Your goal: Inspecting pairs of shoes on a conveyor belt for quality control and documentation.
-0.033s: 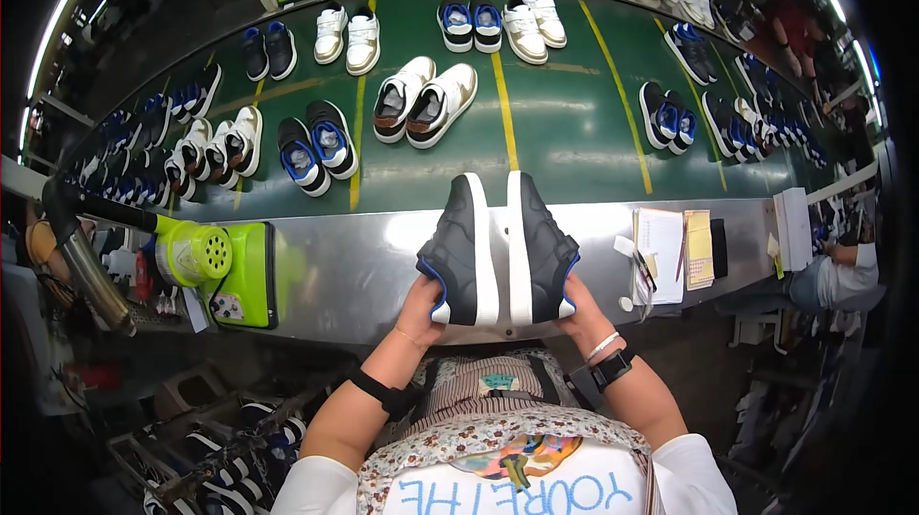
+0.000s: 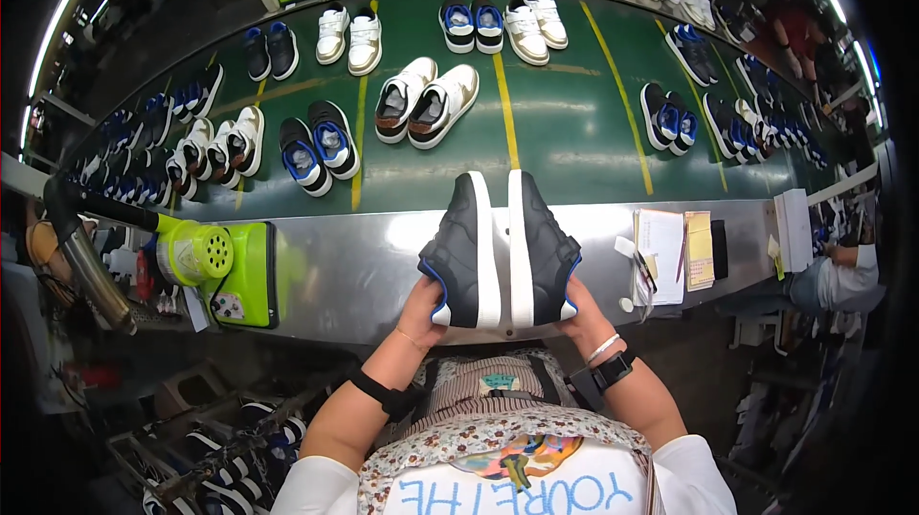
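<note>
A pair of dark sneakers with white soles and blue lining is held up side by side over the near metal edge, toes pointing away from me. My left hand grips the left sneaker at its heel end, fingers partly inside the opening. At the heel of the right sneaker, my right hand has the same kind of hold. The soles face each other with a narrow gap between them. Most of my fingertips are hidden by the shoes.
Beyond the metal ledge runs a green conveyor belt with yellow lines, carrying white-and-beige sneakers and dark pairs. A lime-green machine stands at left. Papers lie at right, and another person sits farther right.
Several shoes on the belt have shifted very slightly to the right. The two sneakers in my hands have barely moved, and my grip stays the same.
</note>
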